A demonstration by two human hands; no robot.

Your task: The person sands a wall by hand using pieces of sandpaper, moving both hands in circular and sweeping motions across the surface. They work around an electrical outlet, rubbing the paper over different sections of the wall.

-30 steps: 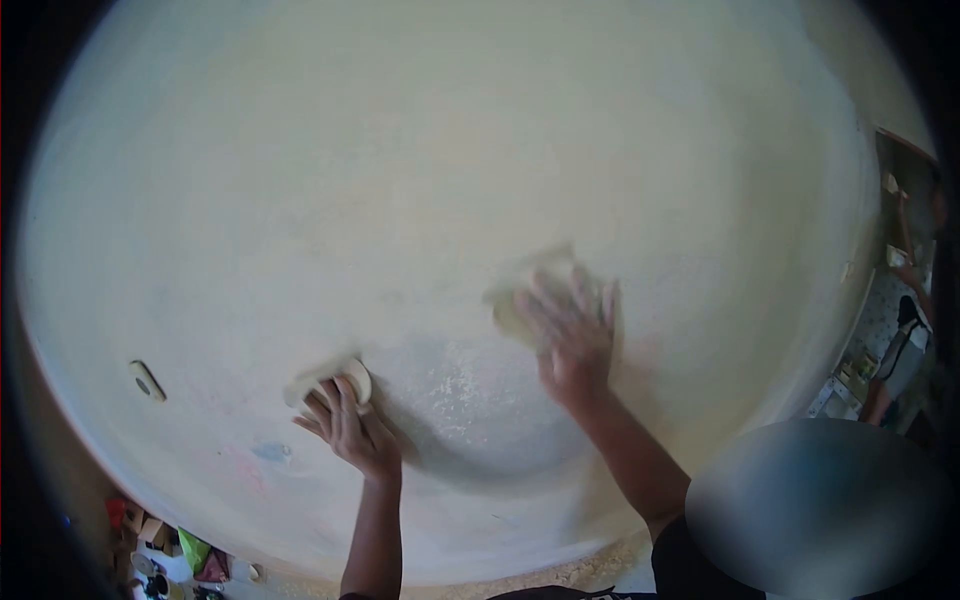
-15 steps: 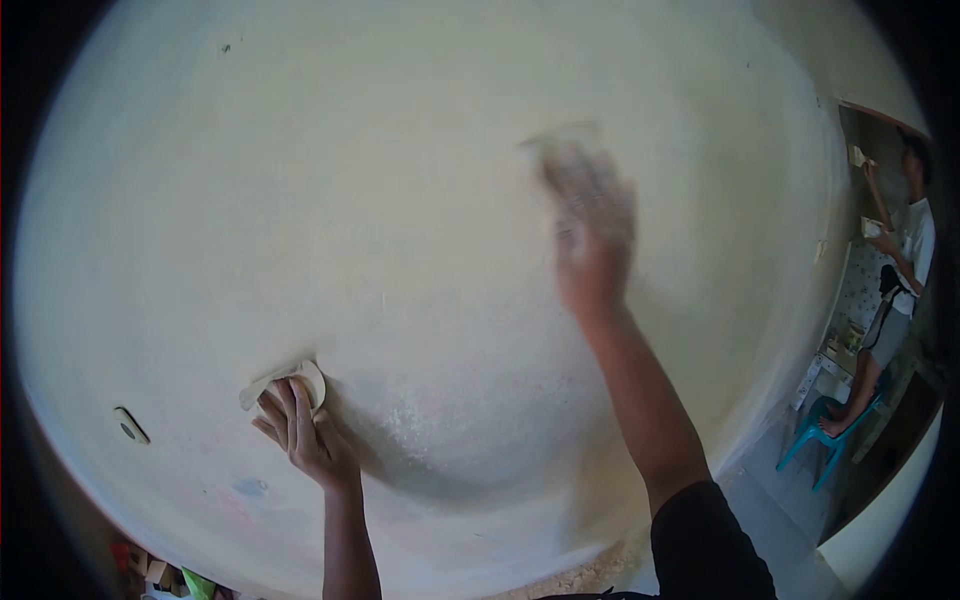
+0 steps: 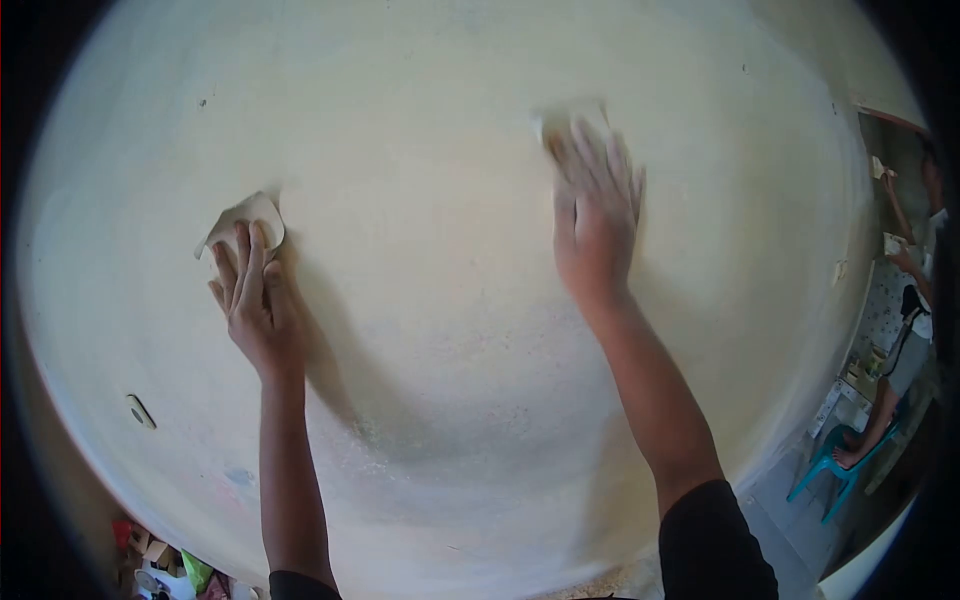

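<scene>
A pale, off-white wall fills most of the view. On its left side my left hand presses a curled piece of sandpaper against the surface, fingers stretched over it. My right hand, higher up and to the right, holds a second piece of sandpaper to the wall under its fingertips. That sheet is partly blurred, and the fingers cover its lower part. Whitish dust coats the fingers of both hands.
A switch plate is fixed at the lower left. Boxes and bags lie at the bottom left. Through a doorway on the right, another person stands on a teal plastic chair, holding flat pale tools.
My left hand has moved up the wall and slightly left with its sandpaper. My right hand stays near the same spot, less blurred now. The view has shifted slightly.
</scene>
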